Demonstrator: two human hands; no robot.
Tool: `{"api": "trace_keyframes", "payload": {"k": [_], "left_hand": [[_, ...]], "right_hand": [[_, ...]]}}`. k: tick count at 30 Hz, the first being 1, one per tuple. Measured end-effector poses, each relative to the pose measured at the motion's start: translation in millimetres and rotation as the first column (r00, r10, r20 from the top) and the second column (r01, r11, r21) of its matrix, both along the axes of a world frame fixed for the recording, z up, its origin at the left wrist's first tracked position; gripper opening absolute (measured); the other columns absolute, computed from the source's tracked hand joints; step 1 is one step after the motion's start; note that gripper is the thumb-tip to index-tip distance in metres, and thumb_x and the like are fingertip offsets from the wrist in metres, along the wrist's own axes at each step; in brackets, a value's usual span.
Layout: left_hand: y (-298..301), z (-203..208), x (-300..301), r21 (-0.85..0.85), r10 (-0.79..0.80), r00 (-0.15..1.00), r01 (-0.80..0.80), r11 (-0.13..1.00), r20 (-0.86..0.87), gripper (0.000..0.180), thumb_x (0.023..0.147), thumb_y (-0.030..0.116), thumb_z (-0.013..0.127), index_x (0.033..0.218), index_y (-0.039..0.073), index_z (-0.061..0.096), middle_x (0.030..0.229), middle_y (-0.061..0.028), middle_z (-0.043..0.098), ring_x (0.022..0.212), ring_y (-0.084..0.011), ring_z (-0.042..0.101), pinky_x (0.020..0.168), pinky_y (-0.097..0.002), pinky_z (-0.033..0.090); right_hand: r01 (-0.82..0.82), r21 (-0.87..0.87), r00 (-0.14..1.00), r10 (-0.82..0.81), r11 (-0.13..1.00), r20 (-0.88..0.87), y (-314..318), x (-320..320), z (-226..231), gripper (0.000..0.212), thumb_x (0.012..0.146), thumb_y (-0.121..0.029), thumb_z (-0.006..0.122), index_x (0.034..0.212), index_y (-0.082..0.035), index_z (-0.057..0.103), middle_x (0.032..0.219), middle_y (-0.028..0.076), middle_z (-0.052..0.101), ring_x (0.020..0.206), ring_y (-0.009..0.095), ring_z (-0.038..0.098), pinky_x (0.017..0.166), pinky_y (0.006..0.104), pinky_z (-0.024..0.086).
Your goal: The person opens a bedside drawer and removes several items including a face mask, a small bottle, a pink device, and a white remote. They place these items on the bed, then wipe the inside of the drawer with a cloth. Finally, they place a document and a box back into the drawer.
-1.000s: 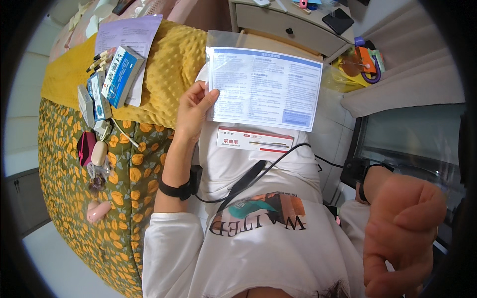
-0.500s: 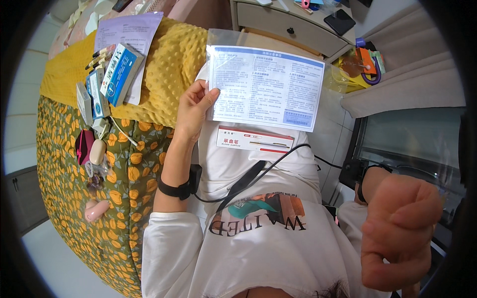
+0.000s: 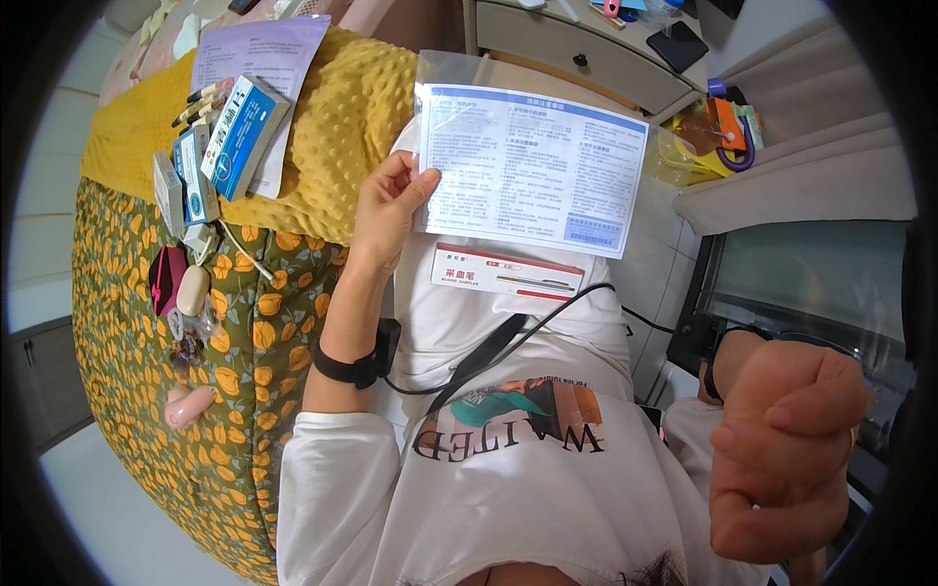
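Observation:
My left hand point(image 3: 396, 207) pinches the left edge of a clear plastic sleeve point(image 3: 445, 68) between thumb and fingers. Inside the sleeve is a printed instruction sheet point(image 3: 532, 166) with a blue header, held up above my lap. Just below it, a slim white and red box point(image 3: 506, 271) with a pen pictured on it lies on my lap, touched by neither hand. My right hand point(image 3: 789, 451) is raised close at the lower right, its fingers curled into a fist. Nothing shows sticking out of it, and its palm side is partly hidden.
On the bed at left lie a blue and white box point(image 3: 244, 137), smaller boxes point(image 3: 195, 176), a purple pouch point(image 3: 264, 49), a white cable point(image 3: 244, 251) and a pink object point(image 3: 189, 406). A drawer cabinet point(image 3: 547, 44) stands ahead. A black cable point(image 3: 528, 337) crosses my lap.
The view has shifted slightly, and the sheet in its sleeve sits a little farther right in the picture. Both hands keep their pose; my right fist stays raised.

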State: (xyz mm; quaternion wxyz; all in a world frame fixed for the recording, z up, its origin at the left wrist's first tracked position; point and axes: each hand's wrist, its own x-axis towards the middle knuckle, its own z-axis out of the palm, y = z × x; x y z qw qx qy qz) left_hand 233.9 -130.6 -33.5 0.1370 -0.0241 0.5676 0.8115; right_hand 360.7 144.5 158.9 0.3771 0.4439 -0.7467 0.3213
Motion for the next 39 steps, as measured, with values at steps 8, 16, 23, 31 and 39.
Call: {"api": "trace_keyframes", "payload": {"k": [8, 16, 23, 31, 39], "left_hand": [[-3.6, -5.2, -0.6, 0.020, -0.039, 0.999, 0.040, 0.999, -0.035, 0.005, 0.089, 0.008, 0.059, 0.091, 0.004, 0.055, 0.089, -0.0042, 0.064, 0.078, -0.0077, 0.060, 0.073, -0.0209, 0.049], [-3.4, -7.0, -0.9, 0.020, -0.029, 0.999, 0.029, 0.999, -0.031, 0.006, 0.089, 0.008, 0.059, 0.091, 0.004, 0.055, 0.089, -0.0039, 0.064, 0.078, -0.0076, 0.060, 0.072, -0.0212, 0.050], [-4.0, -5.6, -0.8, -0.011, -0.026, 0.999, 0.026, 1.000, -0.019, 0.006, 0.089, 0.008, 0.060, 0.091, 0.005, 0.055, 0.089, -0.0034, 0.064, 0.079, -0.0074, 0.060, 0.073, -0.0209, 0.049], [2.1, -1.3, 0.4, 0.000, 0.032, 0.999, -0.032, 0.999, -0.005, 0.008, 0.088, 0.005, 0.061, 0.084, 0.006, 0.054, 0.077, 0.0040, 0.056, 0.071, -0.0022, 0.051, 0.066, -0.0175, 0.042], [1.0, 0.7, 0.9, 0.018, 0.014, 1.000, -0.014, 1.000, -0.004, 0.006, 0.088, 0.005, 0.061, 0.086, 0.004, 0.056, 0.077, 0.0023, 0.058, 0.070, -0.0026, 0.051, 0.065, -0.0177, 0.042]], "right_hand": [[-0.021, 0.003, 1.000, 0.021, 1.000, 0.005, -0.1, -1.4, 1.1, 0.008, 0.092, -0.028, 0.048, 0.087, -0.030, 0.055, 0.095, -0.022, 0.056, 0.061, 0.000, 0.055, 0.068, 0.0227, 0.034], [-0.014, 0.017, 1.000, 0.014, 1.000, -0.006, -0.9, -2.0, -0.5, 0.011, 0.093, -0.029, 0.047, 0.098, -0.033, 0.055, 0.097, -0.022, 0.056, 0.061, 0.001, 0.055, 0.068, 0.0230, 0.034], [-0.054, 0.055, 0.998, 0.052, 0.997, 0.038, -2.9, -2.4, 3.8, 0.015, 0.093, -0.032, 0.045, 0.106, -0.036, 0.054, 0.101, -0.022, 0.055, 0.063, 0.001, 0.055, 0.070, 0.0245, 0.034], [-0.146, 0.076, 0.986, 0.138, 0.986, 0.097, -14.3, -16.1, 3.3, 0.006, 0.087, -0.029, 0.053, 0.093, -0.029, 0.053, 0.084, -0.010, 0.055, 0.061, 0.010, 0.054, 0.064, 0.0331, 0.036], [-0.079, 0.123, 0.955, 0.039, 0.989, 0.295, -14.7, -30.7, -15.5, 0.026, 0.084, -0.023, 0.060, 0.107, -0.018, 0.052, 0.086, 0.006, 0.060, 0.062, 0.017, 0.052, 0.060, 0.0369, 0.039]]}}
